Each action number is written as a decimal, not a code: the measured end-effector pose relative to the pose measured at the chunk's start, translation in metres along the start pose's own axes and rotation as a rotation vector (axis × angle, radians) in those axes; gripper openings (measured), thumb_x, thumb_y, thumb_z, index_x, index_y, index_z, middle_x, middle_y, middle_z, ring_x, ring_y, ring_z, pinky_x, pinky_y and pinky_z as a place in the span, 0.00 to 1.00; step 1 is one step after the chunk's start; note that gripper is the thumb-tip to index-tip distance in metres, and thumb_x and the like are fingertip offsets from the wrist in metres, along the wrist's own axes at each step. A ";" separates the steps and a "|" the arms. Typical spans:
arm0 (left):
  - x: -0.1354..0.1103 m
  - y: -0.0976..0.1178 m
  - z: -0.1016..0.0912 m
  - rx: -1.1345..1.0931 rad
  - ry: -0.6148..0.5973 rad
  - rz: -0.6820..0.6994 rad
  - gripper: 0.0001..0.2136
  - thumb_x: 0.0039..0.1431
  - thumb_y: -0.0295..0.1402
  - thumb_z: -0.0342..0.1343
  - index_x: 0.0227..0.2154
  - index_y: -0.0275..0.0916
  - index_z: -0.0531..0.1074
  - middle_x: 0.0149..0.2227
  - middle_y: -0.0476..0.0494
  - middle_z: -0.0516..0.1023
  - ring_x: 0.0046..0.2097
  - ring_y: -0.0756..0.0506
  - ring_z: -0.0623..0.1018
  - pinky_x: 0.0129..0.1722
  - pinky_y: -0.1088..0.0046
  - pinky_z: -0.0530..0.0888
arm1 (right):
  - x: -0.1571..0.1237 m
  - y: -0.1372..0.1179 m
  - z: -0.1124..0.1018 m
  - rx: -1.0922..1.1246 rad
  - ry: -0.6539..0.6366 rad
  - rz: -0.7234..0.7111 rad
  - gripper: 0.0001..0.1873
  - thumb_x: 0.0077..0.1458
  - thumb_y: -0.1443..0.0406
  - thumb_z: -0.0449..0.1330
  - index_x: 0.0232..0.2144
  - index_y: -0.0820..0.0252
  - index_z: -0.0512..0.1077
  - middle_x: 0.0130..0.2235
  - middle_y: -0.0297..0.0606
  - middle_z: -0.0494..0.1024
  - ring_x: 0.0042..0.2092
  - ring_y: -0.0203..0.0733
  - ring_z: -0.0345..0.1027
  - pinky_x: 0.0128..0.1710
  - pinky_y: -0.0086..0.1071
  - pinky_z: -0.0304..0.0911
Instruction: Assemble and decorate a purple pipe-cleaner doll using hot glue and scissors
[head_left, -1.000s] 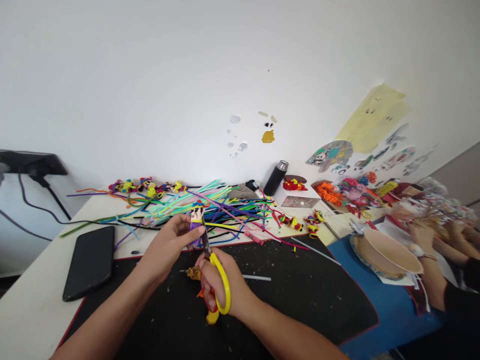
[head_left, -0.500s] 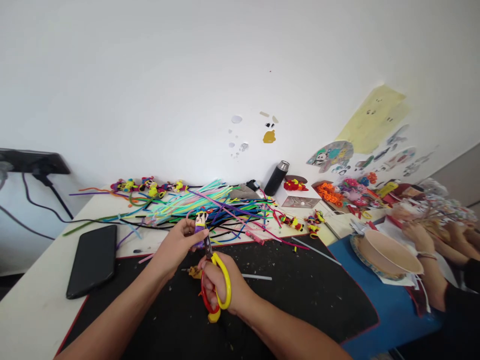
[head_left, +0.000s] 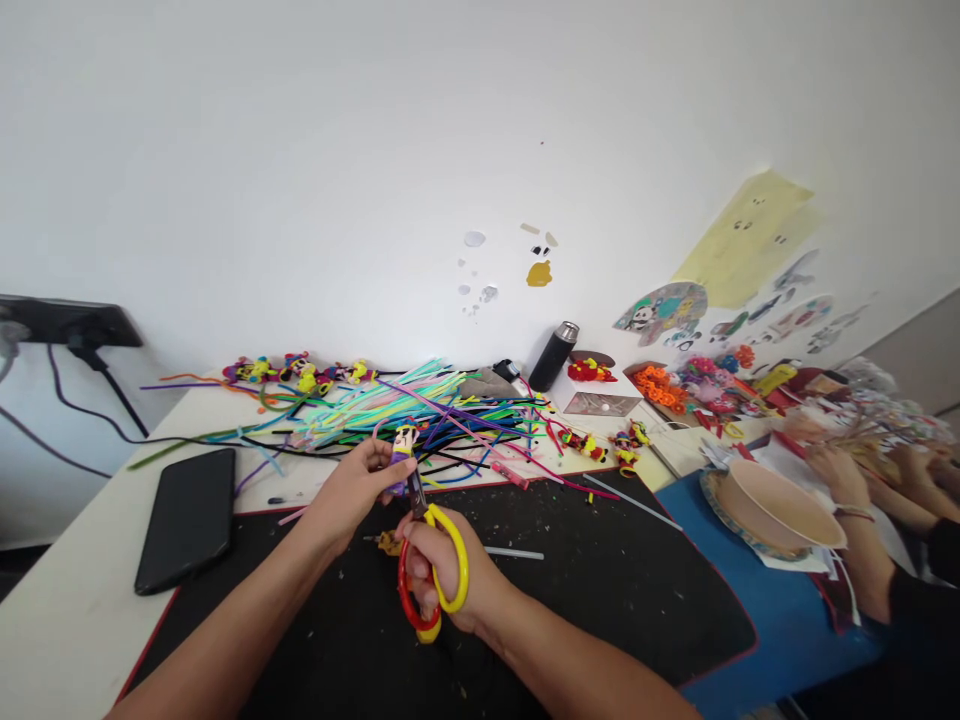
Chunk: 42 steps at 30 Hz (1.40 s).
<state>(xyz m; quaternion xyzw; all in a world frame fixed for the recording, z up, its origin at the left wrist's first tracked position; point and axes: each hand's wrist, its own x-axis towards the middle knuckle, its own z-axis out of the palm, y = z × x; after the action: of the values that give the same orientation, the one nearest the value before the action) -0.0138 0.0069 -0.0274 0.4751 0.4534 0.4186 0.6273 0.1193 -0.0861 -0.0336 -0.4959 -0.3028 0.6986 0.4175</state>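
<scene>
My left hand (head_left: 352, 492) pinches a small purple and yellow pipe-cleaner figure (head_left: 403, 450) above the black mat (head_left: 600, 590). My right hand (head_left: 448, 580) grips yellow and red scissors (head_left: 429, 570), fingers through the loops, blades pointing up at the base of the figure. The scissor handles are spread apart. A small yellow scrap (head_left: 388, 543) lies on the mat just under my hands.
A heap of coloured pipe cleaners (head_left: 420, 415) lies behind my hands, with finished figures (head_left: 300, 373) along the wall. A black phone (head_left: 187, 518) lies left. A black flask (head_left: 552, 356) stands behind. At right, another person's hands (head_left: 832, 465) work near a beige bowl (head_left: 772, 505).
The scissor handles have spread wider, the red loop now showing. My left hand and the figure dropped slightly toward the blades.
</scene>
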 end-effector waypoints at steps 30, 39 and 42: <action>-0.024 0.079 -0.055 -0.088 0.157 0.190 0.23 0.37 0.46 0.80 0.33 0.40 0.80 0.31 0.49 0.76 0.33 0.48 0.73 0.30 0.75 0.72 | -0.010 -0.002 0.028 -1.398 -0.205 -0.310 0.23 0.59 0.44 0.64 0.39 0.56 0.78 0.30 0.42 0.82 0.30 0.50 0.76 0.26 0.33 0.57; -0.013 0.061 -0.039 -0.273 0.041 0.087 0.21 0.36 0.40 0.82 0.30 0.38 0.80 0.31 0.49 0.76 0.32 0.50 0.72 0.31 0.75 0.72 | -0.014 -0.005 0.028 -1.428 -0.407 -0.500 0.18 0.67 0.51 0.60 0.45 0.55 0.83 0.35 0.42 0.87 0.36 0.50 0.81 0.34 0.35 0.67; -0.011 0.055 -0.037 -0.304 0.011 0.055 0.21 0.37 0.39 0.82 0.32 0.37 0.80 0.31 0.49 0.77 0.32 0.50 0.73 0.32 0.76 0.72 | -0.012 -0.012 0.019 -1.109 -0.273 -0.456 0.13 0.69 0.59 0.59 0.45 0.54 0.83 0.34 0.37 0.86 0.32 0.42 0.79 0.35 0.32 0.68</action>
<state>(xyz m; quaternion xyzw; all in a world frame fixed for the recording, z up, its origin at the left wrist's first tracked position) -0.0571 0.0149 0.0233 0.3845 0.3749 0.5022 0.6778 0.1065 -0.0912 -0.0126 -0.4680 -0.7703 0.3873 0.1939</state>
